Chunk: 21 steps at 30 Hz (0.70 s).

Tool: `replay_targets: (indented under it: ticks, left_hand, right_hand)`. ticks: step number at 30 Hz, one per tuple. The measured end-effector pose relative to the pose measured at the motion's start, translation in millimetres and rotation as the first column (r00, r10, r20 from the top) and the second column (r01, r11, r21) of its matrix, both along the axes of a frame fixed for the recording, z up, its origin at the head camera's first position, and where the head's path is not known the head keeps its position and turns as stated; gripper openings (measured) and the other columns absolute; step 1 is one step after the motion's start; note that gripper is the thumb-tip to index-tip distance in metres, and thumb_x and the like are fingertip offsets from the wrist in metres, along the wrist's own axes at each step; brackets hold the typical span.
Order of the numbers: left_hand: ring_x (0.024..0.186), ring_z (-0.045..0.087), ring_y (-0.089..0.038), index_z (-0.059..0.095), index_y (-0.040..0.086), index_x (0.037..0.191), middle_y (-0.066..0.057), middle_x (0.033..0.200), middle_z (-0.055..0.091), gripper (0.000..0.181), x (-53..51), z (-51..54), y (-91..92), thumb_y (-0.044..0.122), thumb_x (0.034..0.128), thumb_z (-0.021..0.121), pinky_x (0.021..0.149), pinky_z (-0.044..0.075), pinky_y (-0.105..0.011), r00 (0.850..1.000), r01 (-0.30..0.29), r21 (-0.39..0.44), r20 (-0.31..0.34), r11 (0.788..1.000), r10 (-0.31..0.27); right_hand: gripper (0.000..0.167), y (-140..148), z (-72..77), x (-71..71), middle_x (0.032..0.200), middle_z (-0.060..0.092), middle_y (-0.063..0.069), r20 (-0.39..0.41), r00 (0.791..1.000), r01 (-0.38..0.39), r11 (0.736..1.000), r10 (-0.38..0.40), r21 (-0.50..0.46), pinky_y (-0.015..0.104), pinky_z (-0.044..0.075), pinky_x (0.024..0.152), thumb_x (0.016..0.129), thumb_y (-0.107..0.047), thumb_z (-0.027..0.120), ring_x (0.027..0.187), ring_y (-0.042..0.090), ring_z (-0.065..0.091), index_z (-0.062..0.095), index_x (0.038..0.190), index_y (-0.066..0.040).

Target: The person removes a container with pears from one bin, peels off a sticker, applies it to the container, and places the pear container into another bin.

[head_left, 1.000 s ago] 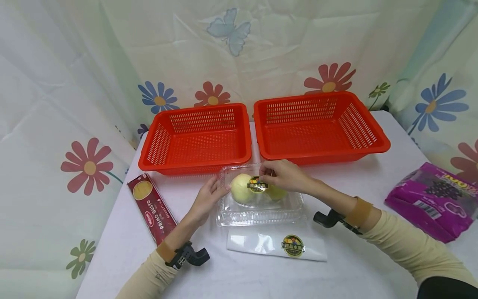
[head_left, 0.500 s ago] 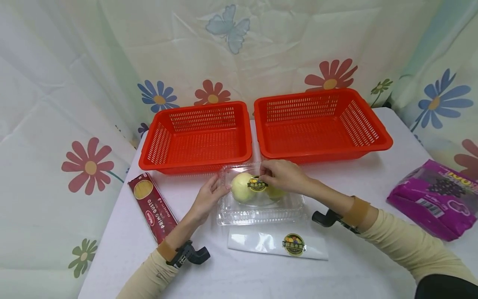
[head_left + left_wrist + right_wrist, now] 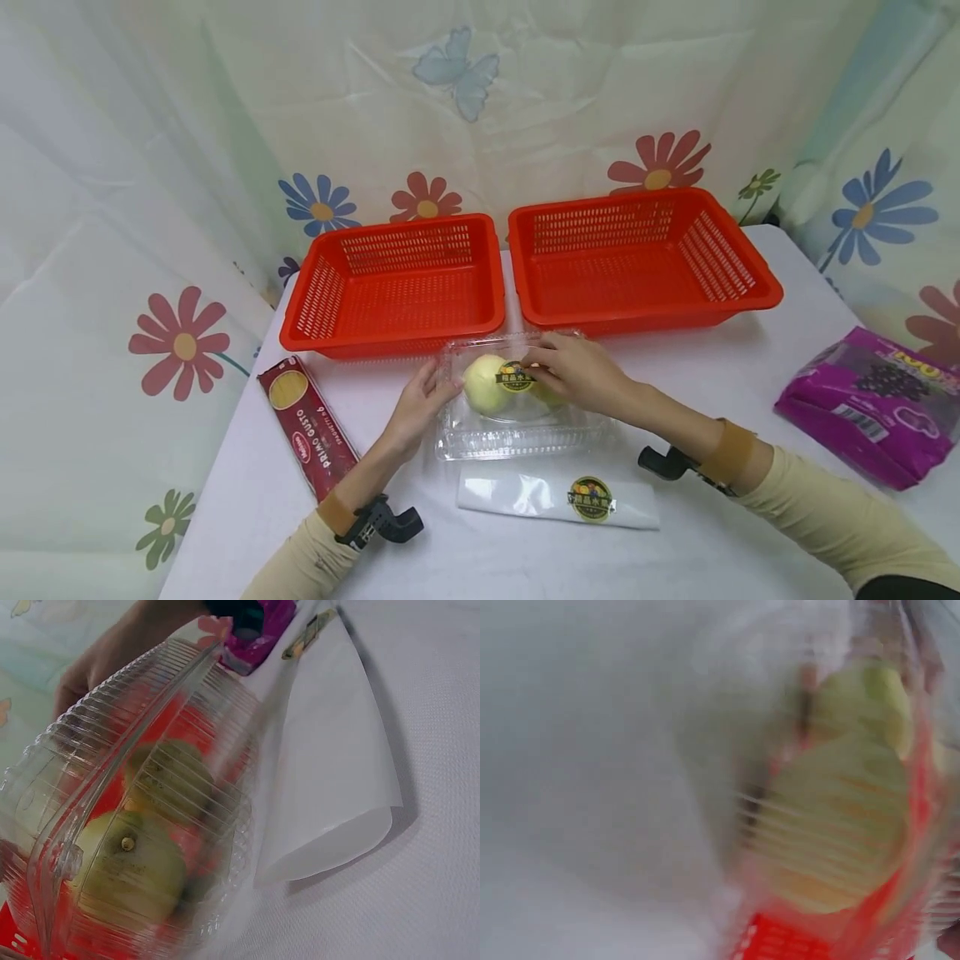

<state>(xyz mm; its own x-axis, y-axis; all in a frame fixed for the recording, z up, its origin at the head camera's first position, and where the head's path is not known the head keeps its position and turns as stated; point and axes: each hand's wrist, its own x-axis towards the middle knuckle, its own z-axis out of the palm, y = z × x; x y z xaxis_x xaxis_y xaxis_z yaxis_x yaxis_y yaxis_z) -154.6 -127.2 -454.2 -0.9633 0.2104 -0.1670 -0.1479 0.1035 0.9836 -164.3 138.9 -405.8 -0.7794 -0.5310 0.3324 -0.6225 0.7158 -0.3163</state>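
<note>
A clear plastic clamshell box with pale yellow-green apples inside lies before the baskets. Through its ribbed wall the left wrist view shows an apple with its stem end. My left hand rests against the box's left side, thumb on the lid's edge, fingers fairly straight. Over the lid my right hand has curled fingers and pinches the right end of a black-and-gold label; its fingertips partly hide the second apple. The right wrist view is blurred, with apples behind plastic.
Two red baskets stand behind the box. In front lies a folded white sheet bearing a similar label. A red spaghetti pack is at left, a purple grape-print pack at right.
The head view has shifted slightly. My right hand's wrist and forearm have moved a little down and to the right, while its fingertips stay at the label. My left hand keeps its place.
</note>
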Motion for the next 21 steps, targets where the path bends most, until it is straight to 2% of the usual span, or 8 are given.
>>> replay_targets:
  ticks: [3, 6, 10, 12, 14, 17, 19, 21]
  left_hand:
    - [0.145, 0.021, -0.038, 0.012, -0.007, 0.151, -0.026, 0.157, 0.017, 0.082, -0.6, -0.3, 1.6, 0.020, 0.0928, 0.063, 0.115, 0.026, -0.048, 1.000, -0.002, 0.012, -0.004, 1.000, 0.002]
    - [0.146, 0.021, -0.036, 0.013, -0.003, 0.152, -0.023, 0.158, 0.018, 0.083, -0.7, -0.9, 3.9, 0.023, 0.0925, 0.064, 0.116, 0.025, -0.047, 1.000, -0.010, 0.019, -0.007, 1.000, 0.010]
    - [0.148, 0.018, -0.032, 0.011, 0.001, 0.154, -0.018, 0.160, 0.016, 0.085, 3.2, -1.9, 4.8, 0.031, 0.0936, 0.063, 0.117, 0.021, -0.046, 1.000, -0.021, -0.007, -0.007, 1.000, 0.021]
    - [0.148, 0.018, -0.032, 0.012, 0.003, 0.154, -0.018, 0.159, 0.018, 0.085, 6.8, -2.2, 4.3, 0.034, 0.0936, 0.063, 0.117, 0.021, -0.046, 0.999, -0.036, -0.017, 0.000, 0.999, 0.036]
    - [0.147, 0.020, -0.033, 0.014, 0.004, 0.154, -0.019, 0.158, 0.021, 0.083, 12.3, -2.5, 4.5, 0.036, 0.0939, 0.062, 0.116, 0.023, -0.049, 0.999, -0.048, -0.016, 0.016, 0.999, 0.048]
    - [0.145, 0.025, -0.036, 0.019, 0.004, 0.153, -0.020, 0.157, 0.026, 0.077, 18.8, -3.8, 6.7, 0.035, 0.0948, 0.060, 0.115, 0.024, -0.053, 0.998, -0.046, 0.024, 0.052, 0.999, 0.045]
    - [0.144, 0.027, -0.037, 0.022, 0.004, 0.152, -0.020, 0.156, 0.028, 0.074, 21.4, -4.6, 9.3, 0.034, 0.0953, 0.058, 0.115, 0.025, -0.054, 0.996, -0.044, 0.057, 0.085, 0.997, 0.039]
    - [0.141, 0.031, -0.036, 0.024, 0.003, 0.151, -0.020, 0.155, 0.029, 0.070, 22.8, -5.1, 12.0, 0.032, 0.0956, 0.057, 0.114, 0.028, -0.052, 0.993, -0.045, 0.086, 0.111, 0.995, 0.035]
  right_hand:
    - [0.016, 13.9, -4.8, 8.9, 0.082, 0.060, -0.003, -0.034, 0.996, 0.079, 0.988, -0.085, -0.135, 0.021, 0.040, 0.054, 0.083, -0.016, 0.075, 0.068, 0.008, 0.051, 0.073, 0.098, -0.014]
    - [0.023, 30.5, -11.4, 20.7, 0.087, 0.058, 0.001, 0.023, 0.979, 0.200, 0.936, -0.202, -0.290, 0.020, 0.038, 0.054, 0.084, -0.016, 0.074, 0.070, 0.010, 0.048, 0.068, 0.104, -0.007]
    - [0.046, 49.3, -18.9, 36.7, 0.115, 0.056, 0.015, 0.333, 0.917, 0.344, 0.858, -0.220, -0.381, 0.026, 0.047, 0.073, 0.090, -0.023, 0.069, 0.091, 0.021, 0.052, 0.053, 0.126, 0.000]
    - [0.057, 55.1, -21.0, 41.8, 0.130, 0.049, 0.022, 0.533, 0.834, 0.390, 0.835, -0.142, -0.389, 0.036, 0.052, 0.084, 0.094, -0.029, 0.062, 0.106, 0.030, 0.054, 0.041, 0.137, 0.002]
    - [0.065, 58.1, -23.1, 46.5, 0.141, 0.040, 0.026, 0.700, 0.713, 0.422, 0.817, -0.031, -0.394, 0.047, 0.048, 0.096, 0.098, -0.034, 0.055, 0.121, 0.039, 0.048, 0.030, 0.145, 0.003]
    - [0.068, 58.5, -25.9, 48.4, 0.150, 0.029, 0.028, 0.830, 0.543, 0.465, 0.779, 0.124, -0.420, 0.057, 0.036, 0.107, 0.102, -0.038, 0.045, 0.135, 0.044, 0.035, 0.020, 0.149, 0.004]
    - [0.069, 56.9, -27.5, 48.6, 0.155, 0.021, 0.027, 0.863, 0.466, 0.497, 0.749, 0.197, -0.439, 0.060, 0.026, 0.113, 0.103, -0.039, 0.041, 0.141, 0.044, 0.024, 0.017, 0.150, 0.005]
    - [0.070, 54.5, -28.5, 49.1, 0.156, 0.016, 0.025, 0.874, 0.423, 0.531, 0.716, 0.239, -0.453, 0.062, 0.018, 0.114, 0.103, -0.041, 0.040, 0.144, 0.043, 0.016, 0.014, 0.151, 0.003]
